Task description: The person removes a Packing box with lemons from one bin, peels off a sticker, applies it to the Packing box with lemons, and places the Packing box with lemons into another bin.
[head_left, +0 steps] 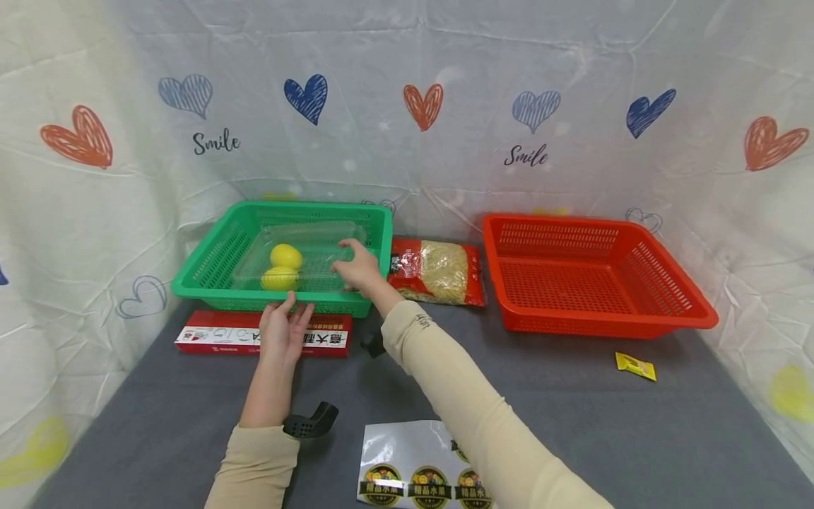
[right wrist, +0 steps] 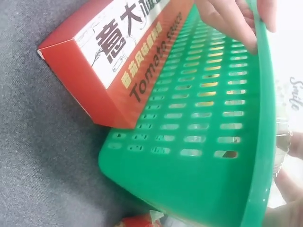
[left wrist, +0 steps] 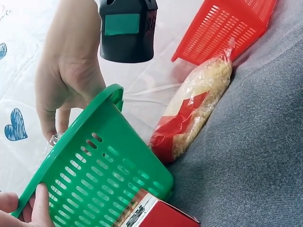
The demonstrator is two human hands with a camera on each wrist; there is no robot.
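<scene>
A green basket (head_left: pixel 216 295) stands at the back left. Inside it lies a clear plastic container (head_left: pixel 318 230) with two lemons (head_left: pixel 285 256) at its left part. My left hand (head_left: pixel 283 331) grips the basket's front rim, fingers against the outer slotted wall and thumb over the edge, as the right wrist view shows. Reaching over the basket's right front corner, my right hand (head_left: pixel 362 270) pinches the container's right end between thumb and fingers. Clear plastic (right wrist: pixel 282 142) shows at those fingertips, partly hidden behind the green rim.
A red tomato sauce box (head_left: pixel 263 319) lies along the basket's front. To the right are a red-and-clear noodle bag (head_left: pixel 445 272), a red basket (head_left: pixel 604 319) and a small yellow packet (head_left: pixel 635 366). A sticker sheet (head_left: pixel 407 452) lies near the front, partly under my right sleeve.
</scene>
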